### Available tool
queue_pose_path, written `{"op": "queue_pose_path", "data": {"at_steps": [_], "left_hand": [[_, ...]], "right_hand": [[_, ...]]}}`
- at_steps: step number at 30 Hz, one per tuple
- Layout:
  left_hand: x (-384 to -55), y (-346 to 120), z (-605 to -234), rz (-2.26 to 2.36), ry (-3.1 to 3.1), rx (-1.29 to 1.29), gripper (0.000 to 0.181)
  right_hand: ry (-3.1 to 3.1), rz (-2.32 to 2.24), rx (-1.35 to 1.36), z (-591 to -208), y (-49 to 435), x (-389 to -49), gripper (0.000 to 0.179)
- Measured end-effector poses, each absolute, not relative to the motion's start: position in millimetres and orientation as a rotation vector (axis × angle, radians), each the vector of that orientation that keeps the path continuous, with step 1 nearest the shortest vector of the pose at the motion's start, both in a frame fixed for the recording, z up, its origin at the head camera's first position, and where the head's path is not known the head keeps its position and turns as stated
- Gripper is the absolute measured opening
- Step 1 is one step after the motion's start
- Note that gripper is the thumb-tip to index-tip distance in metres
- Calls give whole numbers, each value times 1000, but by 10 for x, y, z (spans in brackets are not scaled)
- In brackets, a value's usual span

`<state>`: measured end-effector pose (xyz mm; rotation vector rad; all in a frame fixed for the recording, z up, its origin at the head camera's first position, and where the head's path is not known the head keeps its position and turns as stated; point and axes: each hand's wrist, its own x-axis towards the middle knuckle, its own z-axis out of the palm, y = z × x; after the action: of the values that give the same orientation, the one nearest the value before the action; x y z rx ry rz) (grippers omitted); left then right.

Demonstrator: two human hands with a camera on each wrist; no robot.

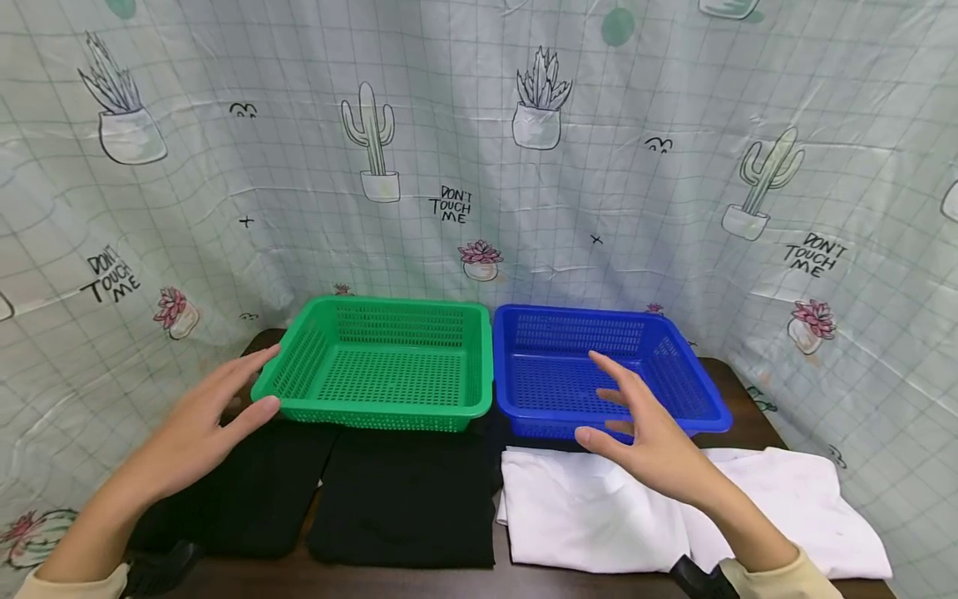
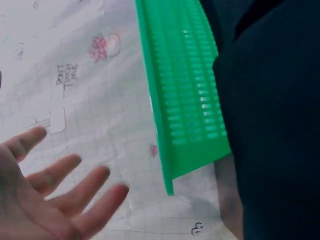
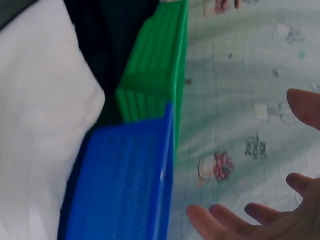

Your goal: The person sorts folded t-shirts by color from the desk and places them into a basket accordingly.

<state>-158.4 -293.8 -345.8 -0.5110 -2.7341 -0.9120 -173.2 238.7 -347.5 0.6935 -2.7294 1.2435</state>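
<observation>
My left hand (image 1: 205, 416) is held over the left side, fingers spread and relaxed, its fingertips near the left rim of a green basket (image 1: 486, 358). Nothing is in it. On the other side, my right hand (image 1: 651, 433), also holding nothing, hovers in front of a blue basket (image 1: 614, 428) with its fingers apart. Both baskets look bare inside. Folded black cloths (image 1: 404, 499) lie in front of the green basket, another black cloth (image 1: 239, 499) below my left hand. White folded cloths (image 1: 591, 516) lie below my right hand, with more white cloth (image 1: 808, 516) farther right.
The baskets stand side by side at the back of a dark wooden table (image 1: 419, 580). A pale curtain (image 1: 479, 166) printed with potted cacti hangs right behind them and along both sides.
</observation>
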Motion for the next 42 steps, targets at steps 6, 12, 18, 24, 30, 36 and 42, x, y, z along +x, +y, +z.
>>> {"op": "queue_pose_path", "data": {"at_steps": [6, 12, 18, 24, 30, 36, 42], "left_hand": [[-1509, -2981, -3554, -1195, -2814, -543, 47], [-1501, -2907, -3760, -1703, -2807, -571, 49], [-1575, -2772, -3963, -1952, -2902, -451, 61], [-1617, -2673, -4079, -2085, -2970, -385, 69], [-1655, -2538, -4103, -2109, -3042, -303, 76], [-1729, -2372, -4168, -2140, -3052, -187, 81], [-1778, -2326, -4305, -2214, -3029, -259, 80]], "right_hand": [[-2785, 1610, 735, -3589, 2162, -1651, 81], [-2830, 1889, 676, -3803, 1930, -1621, 79], [-2777, 2269, 609, -4031, 1756, -1629, 84], [-2699, 2529, 459, -4223, 1617, -1670, 90], [-2691, 2603, 363, -4321, 1556, -1709, 92], [-2713, 2622, 296, -4317, 1438, -1780, 94], [-2621, 2738, 254, -4423, 1268, -1835, 90]]}}
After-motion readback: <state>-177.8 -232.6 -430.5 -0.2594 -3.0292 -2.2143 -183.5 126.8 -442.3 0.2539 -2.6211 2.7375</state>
